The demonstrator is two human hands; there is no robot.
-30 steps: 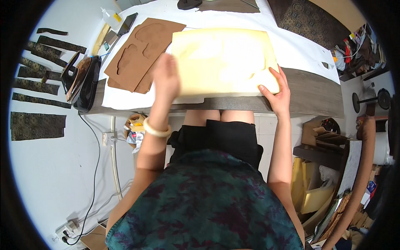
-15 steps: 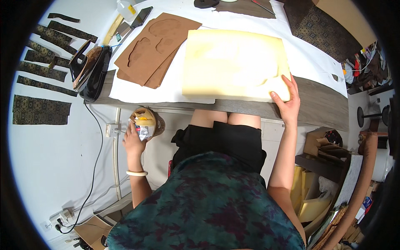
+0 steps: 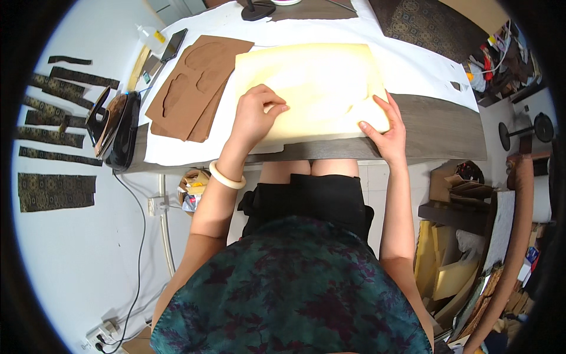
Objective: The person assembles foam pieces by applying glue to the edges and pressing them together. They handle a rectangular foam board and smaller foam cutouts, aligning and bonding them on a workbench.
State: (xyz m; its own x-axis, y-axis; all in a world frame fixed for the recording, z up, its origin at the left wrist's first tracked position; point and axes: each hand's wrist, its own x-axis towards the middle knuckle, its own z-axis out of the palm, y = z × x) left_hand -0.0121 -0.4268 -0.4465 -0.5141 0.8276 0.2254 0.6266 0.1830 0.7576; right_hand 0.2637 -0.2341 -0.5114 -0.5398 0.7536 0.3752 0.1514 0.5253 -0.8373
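Note:
A pale yellow sheet (image 3: 318, 71), perhaps foam or board, lies across the near part of the table with glare on its surface. Over its left half is my left hand (image 3: 257, 115), thumb and fingertips pinched together; whatever they may hold is too small to make out. A cream bangle (image 3: 226, 176) circles that wrist. My right hand (image 3: 386, 130) grips the sheet at its near right corner, thumb on top and fingers along the right edge. Left of the sheet lie brown boards (image 3: 200, 76), the upper one with rounded cut-out shapes.
At the table's left end stands an iron (image 3: 97, 118) on a black base (image 3: 122, 133). A phone (image 3: 174, 45) and a bottle (image 3: 150, 36) are behind it. Dark patterned strips (image 3: 56, 192) hang on the left wall. A basket (image 3: 197, 177) of scraps sits below the table. Patterned fabric (image 3: 430, 26) lies far right.
My left hand has risen from the basket below the table to above the yellow sheet, its fingers now pinched. My right hand stays on the sheet's corner. The view has shifted slightly.

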